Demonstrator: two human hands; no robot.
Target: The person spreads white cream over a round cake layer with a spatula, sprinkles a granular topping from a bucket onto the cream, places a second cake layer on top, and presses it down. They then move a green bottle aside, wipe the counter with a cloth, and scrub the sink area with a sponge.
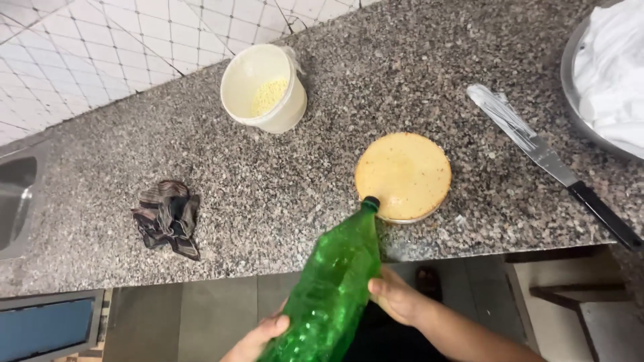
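Note:
Both my hands hold a green plastic bottle (332, 285), tilted away from me with its dark neck at the near edge of a round yellow sponge cake (403, 174). My left hand (263, 334) grips the bottle's lower body from the left. My right hand (396, 296) grips it from the right, a little higher. The cake lies flat on the speckled granite counter (282, 181), close to the counter's front edge.
A cream tub (263, 88) with yellow crumbs stands at the back. A dark crumpled cloth (168, 218) lies to the left, near a sink (15, 201). A cream-smeared palette knife (550, 161) lies to the right, beside a metal bowl (570, 74) of white cream.

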